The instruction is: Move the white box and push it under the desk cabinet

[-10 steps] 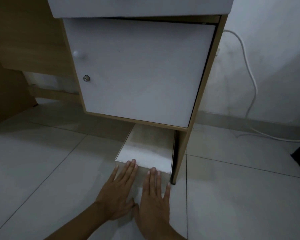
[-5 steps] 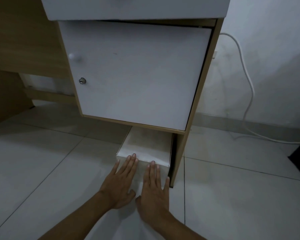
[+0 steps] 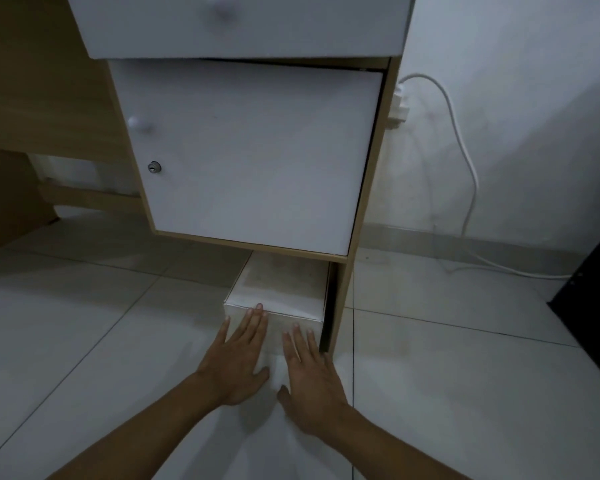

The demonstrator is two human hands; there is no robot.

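Both palms are pressing flat, fingers spread and grasping nothing: left hand (image 3: 238, 358), right hand (image 3: 310, 379). Ahead of them, the white rectangular cardboard box (image 3: 284, 292) is sitting partway beneath the white-doored wooden desk cabinet (image 3: 250, 157). The pushing step seems underway; next probably calls for a straight forward shove.

This looks like a room in a home, a study corner or bedroom. A wood-grain laminate desk (image 3: 42, 98) stands against a plain white painted wall (image 3: 534, 98), with a built-in desk cabinet whose white door (image 3: 250, 157) carries a round white knob (image 3: 137, 123) and a small metal keyhole lock (image 3: 154, 167), and a white drawer front (image 3: 243, 22) above it. The floor is large glossy white tiles (image 3: 84, 323). A white plug adapter (image 3: 400, 110) sits at the wall beside the cabinet, its white power cable (image 3: 465, 161) trailing loosely down to the floor.
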